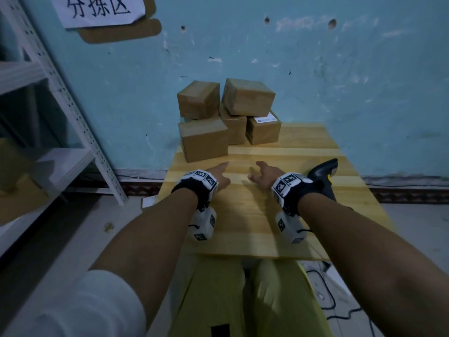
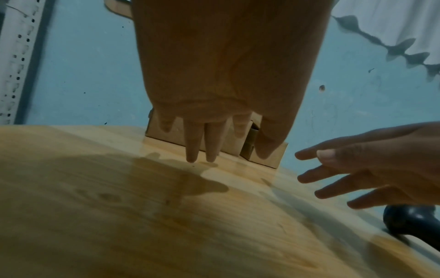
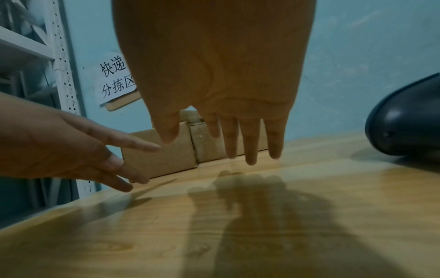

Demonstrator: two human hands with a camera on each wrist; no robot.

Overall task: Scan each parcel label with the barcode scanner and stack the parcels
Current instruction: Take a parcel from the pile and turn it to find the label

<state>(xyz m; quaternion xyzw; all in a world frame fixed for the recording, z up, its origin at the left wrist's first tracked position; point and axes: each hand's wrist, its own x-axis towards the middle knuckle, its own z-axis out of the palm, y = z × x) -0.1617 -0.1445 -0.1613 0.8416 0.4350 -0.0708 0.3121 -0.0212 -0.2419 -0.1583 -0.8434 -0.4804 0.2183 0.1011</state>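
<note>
Two bare hands out over a wooden table (image 1: 255, 215). Left hand (image 1: 220, 177) flat and low, fingers (image 2: 191, 148) straight and pointing at the boxes, holding nothing. Right hand (image 1: 263, 175) just beside it, fingers (image 3: 250, 144) loose and spread a little, thumb out to the side, holding nothing too. A small gap between the two hands. Dark shadows of both on the wood under them.

Five brown boxes in a pile (image 1: 228, 117) at the far end of the table, up against the blue wall (image 1: 340, 81). Front left box (image 1: 205, 141) nearest the hands, close to the left fingertips but not touching. Back box (image 1: 234, 128) partly hidden in the middle. Right box (image 1: 263, 130) with a white label (image 1: 267, 118) on top. Two more boxes on top of these: top left box (image 1: 198, 99) and top right box (image 1: 247, 97), the right one tilted a bit.

Black scanner (image 1: 324, 176) with a bit of yellow on it, lying on the table to the right of the right hand, partly behind the wrist. Not touched by either hand. Round dark end of it also big at the right edge of the right wrist view.

White paper sign (image 1: 99, 9) with black writing high on the wall. White metal shelf (image 1: 60, 93) on the left. Yellow trousers (image 1: 243, 300) under the near edge of the table.
</note>
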